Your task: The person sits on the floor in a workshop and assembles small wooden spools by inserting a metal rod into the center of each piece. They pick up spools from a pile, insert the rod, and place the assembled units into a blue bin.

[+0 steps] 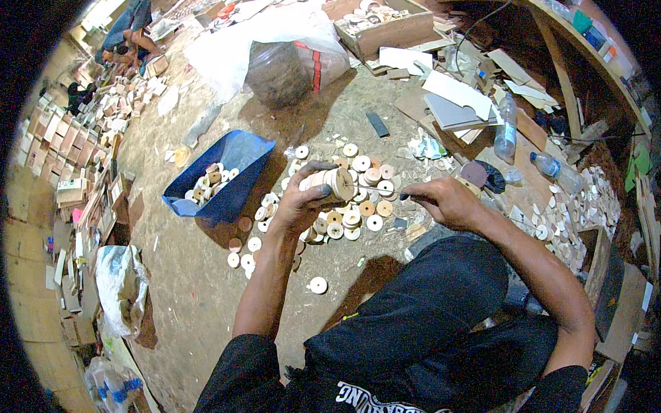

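Black clothing (414, 311) on the person's body and bent legs lies nearest the camera, and the work is held out just beyond it, above a dirt floor (190, 274). If the left hand (301, 205) eases its squeeze, the stack of wooden discs (337, 185) could fan apart or spill, since only fingers and thumb seem to keep it lined up. A sideways push by the right hand (447, 203) might bend the thin rod (378, 190) or jam it against a hole that sits out of line, and a slip could jab the left fingers. Anything dropped would probably get lost among the loose discs (352, 222) scattered right below.

As for position, the stack sits inside the left hand, which is closed around it, its holed end face turned to the right. The right hand is well apart from it on that side, pinching the rod's dark end, so the rod bridges the gap. How far it enters the stack, I cannot tell. A blue scoop (238, 152) with more discs rests farther left.
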The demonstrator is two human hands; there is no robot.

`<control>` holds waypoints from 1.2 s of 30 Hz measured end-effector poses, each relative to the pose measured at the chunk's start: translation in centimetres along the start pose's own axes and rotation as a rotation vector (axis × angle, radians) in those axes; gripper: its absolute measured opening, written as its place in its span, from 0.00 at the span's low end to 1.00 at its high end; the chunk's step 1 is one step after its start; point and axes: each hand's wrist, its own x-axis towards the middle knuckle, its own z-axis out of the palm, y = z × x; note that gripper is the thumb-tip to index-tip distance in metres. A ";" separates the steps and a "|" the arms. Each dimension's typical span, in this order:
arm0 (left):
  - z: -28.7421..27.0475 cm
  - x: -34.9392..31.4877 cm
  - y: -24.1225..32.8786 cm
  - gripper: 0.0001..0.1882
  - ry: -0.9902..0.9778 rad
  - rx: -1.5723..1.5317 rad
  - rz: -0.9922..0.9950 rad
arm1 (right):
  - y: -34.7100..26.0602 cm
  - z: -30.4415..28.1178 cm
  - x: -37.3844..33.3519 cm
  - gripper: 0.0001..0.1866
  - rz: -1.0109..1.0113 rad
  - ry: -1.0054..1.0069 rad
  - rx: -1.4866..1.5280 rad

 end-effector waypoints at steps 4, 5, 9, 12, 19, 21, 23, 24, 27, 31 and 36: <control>1.2 0.2 1.6 0.24 -0.026 0.371 0.001 | -0.4 -0.5 -0.1 0.12 0.050 -0.057 0.009; 1.5 0.2 2.0 0.23 -0.024 0.515 0.009 | -0.6 -0.6 -0.2 0.12 0.068 -0.075 0.016; 2.7 0.2 2.7 0.21 -0.019 0.783 0.128 | -1.3 -1.0 -0.5 0.11 0.101 -0.087 0.071; 2.9 0.5 3.1 0.22 0.009 0.835 0.088 | -1.5 -1.2 -0.4 0.12 0.112 -0.105 0.081; 4.5 1.3 3.1 0.24 -0.036 0.808 -0.017 | -2.0 -1.3 0.0 0.15 0.061 0.005 -0.205; 5.6 2.0 2.8 0.25 -0.140 0.953 0.123 | -2.1 -1.2 0.1 0.14 0.077 0.031 -0.145; 6.3 2.4 2.7 0.26 -0.135 0.911 0.158 | -2.0 -1.0 0.2 0.13 0.078 0.055 -0.107; 6.5 2.5 2.6 0.26 -0.133 0.888 0.183 | -1.9 -1.0 0.2 0.13 0.067 0.065 -0.102; 6.8 2.8 2.3 0.26 -0.157 0.681 0.150 | -1.6 -0.8 0.1 0.13 0.084 0.075 -0.071; 6.6 2.9 1.8 0.34 -0.192 0.326 -0.044 | -1.2 -0.6 0.0 0.13 0.073 0.057 -0.061; 6.7 3.5 1.0 0.31 -0.194 0.235 0.034 | -1.3 -0.7 0.0 0.12 0.041 0.095 -0.039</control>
